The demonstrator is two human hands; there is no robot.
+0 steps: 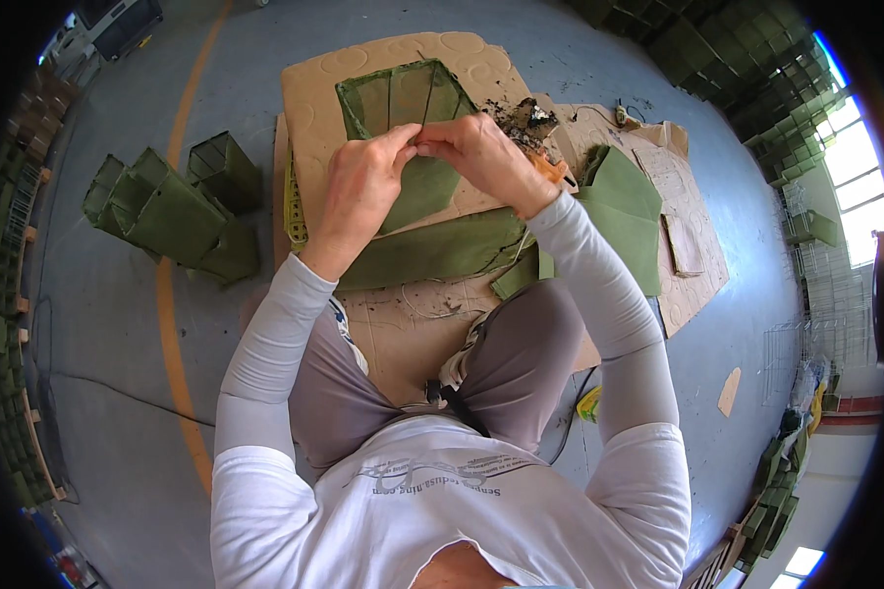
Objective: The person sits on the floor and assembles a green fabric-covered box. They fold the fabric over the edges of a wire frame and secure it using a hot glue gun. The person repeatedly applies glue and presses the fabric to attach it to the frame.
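Note:
A green fabric box (413, 191) with a thin frame along its rim stands on cardboard in front of me, its opening facing up and away. At its near rim, my left hand (359, 191) and my right hand (486, 157) meet, fingertips pinched together on the edge. Whatever fine piece lies between the fingers is too small to make out. Just beside my right wrist shows an orange tool handle (548, 167), partly hidden by the arm. A long folded green fabric piece (432, 250) lies between the box and my knees.
Several finished-looking green boxes (172, 211) stand on the floor at left. Flat green fabric sheets (624, 211) rest on cardboard (692, 245) at right, near black charred scraps (538, 116). A dark cable (128, 398) crosses the floor. Stacked green boxes (692, 59) fill the far right.

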